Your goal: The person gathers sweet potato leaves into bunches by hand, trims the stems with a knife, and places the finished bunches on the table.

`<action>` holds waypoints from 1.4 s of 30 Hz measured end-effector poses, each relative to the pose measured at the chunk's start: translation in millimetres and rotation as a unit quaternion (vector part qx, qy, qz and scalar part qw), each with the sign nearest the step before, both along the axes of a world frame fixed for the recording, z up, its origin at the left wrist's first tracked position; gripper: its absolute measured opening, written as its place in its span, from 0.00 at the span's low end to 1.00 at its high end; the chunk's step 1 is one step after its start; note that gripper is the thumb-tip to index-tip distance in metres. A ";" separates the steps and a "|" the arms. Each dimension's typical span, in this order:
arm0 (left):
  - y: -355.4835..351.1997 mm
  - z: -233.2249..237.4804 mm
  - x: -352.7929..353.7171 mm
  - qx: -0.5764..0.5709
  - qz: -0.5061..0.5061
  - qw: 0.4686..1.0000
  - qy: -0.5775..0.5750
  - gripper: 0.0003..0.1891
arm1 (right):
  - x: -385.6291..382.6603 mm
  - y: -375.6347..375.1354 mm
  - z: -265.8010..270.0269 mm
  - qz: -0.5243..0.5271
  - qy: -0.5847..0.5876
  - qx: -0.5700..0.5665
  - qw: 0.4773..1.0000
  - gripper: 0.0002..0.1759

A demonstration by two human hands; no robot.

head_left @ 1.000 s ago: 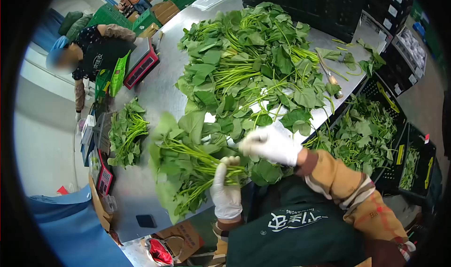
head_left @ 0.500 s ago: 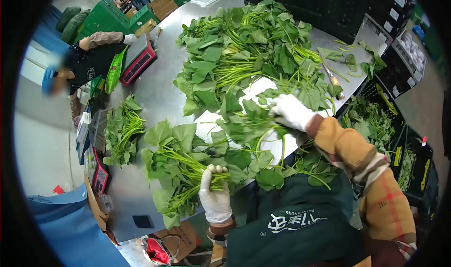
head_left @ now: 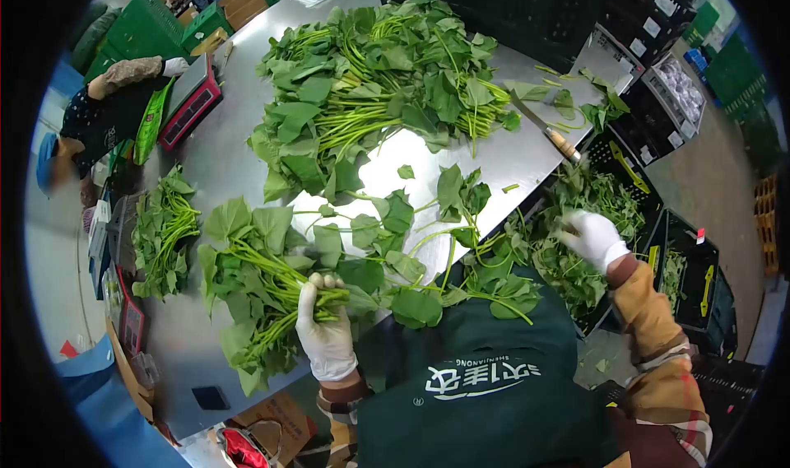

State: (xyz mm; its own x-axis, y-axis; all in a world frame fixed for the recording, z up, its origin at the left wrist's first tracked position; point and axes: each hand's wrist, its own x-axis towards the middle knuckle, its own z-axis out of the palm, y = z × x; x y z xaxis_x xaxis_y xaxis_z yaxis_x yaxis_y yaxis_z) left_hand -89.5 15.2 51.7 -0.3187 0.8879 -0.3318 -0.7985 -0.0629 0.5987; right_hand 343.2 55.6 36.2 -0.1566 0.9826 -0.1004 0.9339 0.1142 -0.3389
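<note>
My left hand, in a white glove, is closed around the stems of a bunch of leafy greens at the table's near edge. My gloved right hand is off to the right, above a black crate filled with loose greens. Its fingers look spread, slightly blurred, with nothing visible in them. Between my hands, loose leafy stems trail over the table edge against my apron. A large pile of the same greens covers the far part of the table.
A knife with a wooden handle lies at the table's right edge. Another bunch rests at the left, near a red scale and a co-worker's gloved hand. Black crates stand behind and right. A phone lies near the front.
My right hand has moved from the greens on the table to above the crate at the right. Greens have left the table's middle, baring metal. My left hand keeps its bunch; the view has shifted.
</note>
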 end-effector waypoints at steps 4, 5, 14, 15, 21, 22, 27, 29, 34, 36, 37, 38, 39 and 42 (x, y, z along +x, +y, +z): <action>-7.0 10.7 5.4 0.016 0.016 1.000 0.014 0.09 | -163.6 36.7 19.6 0.248 0.214 0.177 0.928 0.33; -10.1 14.4 4.3 0.022 0.018 0.999 0.020 0.09 | -203.5 32.1 31.0 0.307 0.172 0.143 0.925 0.36; -49.7 19.4 -38.9 0.057 0.054 0.996 0.052 0.09 | -273.7 72.8 -67.7 0.272 0.083 0.176 0.942 0.24; -45.7 17.4 -37.4 0.053 0.048 0.997 0.038 0.09 | -242.8 72.6 -71.1 0.244 0.082 0.201 0.945 0.23; -17.6 11.0 -14.9 0.024 0.042 0.999 -0.001 0.08 | -53.4 12.6 -66.3 0.115 0.046 0.272 0.954 0.22; -13.0 15.3 -7.6 0.016 0.039 0.999 -0.015 0.07 | -28.9 -11.6 -47.6 -0.009 -0.054 0.124 0.991 0.24; -2.3 12.2 3.9 0.014 0.001 0.999 0.036 0.09 | 37.6 -24.2 -57.1 -0.119 -0.155 -0.123 0.973 0.20; -2.8 14.1 8.1 0.023 -0.007 0.999 0.034 0.08 | -35.9 2.4 -13.8 -0.062 0.108 0.003 0.992 0.17; -20.6 21.6 12.6 0.025 -0.021 0.999 0.044 0.06 | -205.7 90.2 -32.9 0.145 0.270 0.145 0.941 0.16; -30.3 23.4 10.1 0.019 -0.001 0.999 0.033 0.05 | -259.9 118.6 -49.3 0.136 0.255 0.168 0.943 0.18; -34.3 24.6 7.6 0.017 0.010 0.999 0.027 0.04 | -276.4 129.8 -60.6 0.121 0.212 0.179 0.953 0.19; -37.6 23.0 3.1 0.017 0.015 0.999 0.030 0.04 | -284.3 138.3 -69.4 0.114 0.145 0.198 0.963 0.17; -40.7 21.2 -1.5 0.012 0.026 0.999 0.029 0.05 | -284.5 139.3 -67.1 0.136 0.146 0.152 0.968 0.13; -39.8 13.8 -11.1 -0.002 0.048 0.999 0.020 0.05 | -249.3 129.2 -62.3 0.196 0.189 0.032 0.962 0.07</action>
State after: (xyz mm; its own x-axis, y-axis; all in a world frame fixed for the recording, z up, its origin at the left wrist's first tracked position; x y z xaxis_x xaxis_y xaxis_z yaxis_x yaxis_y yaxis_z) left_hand -100.5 -24.6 65.5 -0.4152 0.8513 -0.3207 -0.7646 -0.1356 0.6301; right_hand 93.9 184.8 -26.1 -0.5302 0.8424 0.0961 0.6253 0.4650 -0.6267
